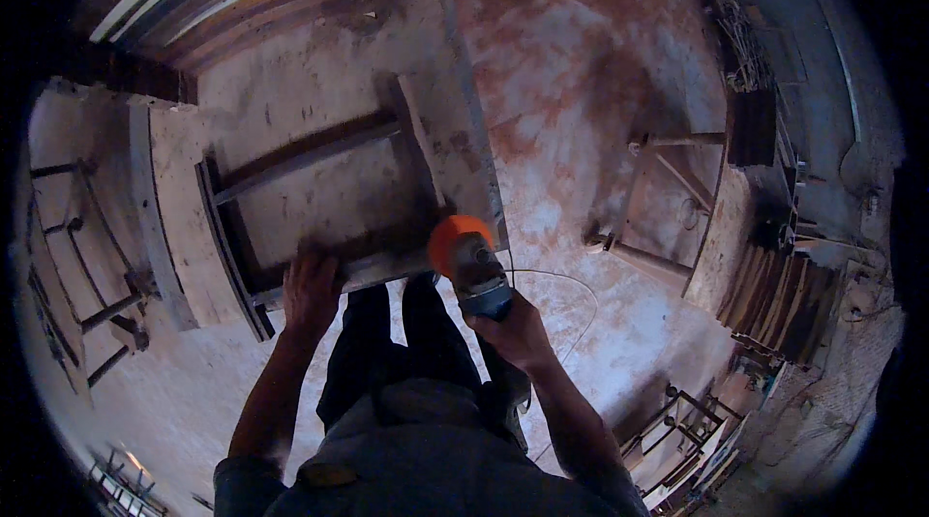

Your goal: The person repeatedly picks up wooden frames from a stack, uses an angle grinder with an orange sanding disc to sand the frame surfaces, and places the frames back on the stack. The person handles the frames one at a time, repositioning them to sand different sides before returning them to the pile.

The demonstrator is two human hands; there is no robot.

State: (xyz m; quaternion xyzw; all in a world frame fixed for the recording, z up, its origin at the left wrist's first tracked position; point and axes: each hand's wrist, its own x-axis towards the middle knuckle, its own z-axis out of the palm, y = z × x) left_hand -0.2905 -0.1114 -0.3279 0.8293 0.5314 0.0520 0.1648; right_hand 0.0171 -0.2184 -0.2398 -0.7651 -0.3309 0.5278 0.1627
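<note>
A dark wooden frame point(310, 157), made of two side pieces joined by crossbars, lies on the workbench point(319, 207) in front of me. My left hand point(312, 293) is closed over its near rail, close to the left corner. In my right hand point(518, 331) is an angle grinder point(484, 287) with a round orange disc point(457, 235). The disc is at the near right corner of the frame; whether it touches the wood I cannot tell. My fingers wrap round the grinder's body, partly hidden under it.
Long boards point(232, 4) are stacked at the bench's far left. A cord point(581, 285) loops across the dusty floor right of me. A wooden stand point(668, 198) and stacked planks point(774, 309) are farther right. More wooden frames point(92, 275) stand at the left.
</note>
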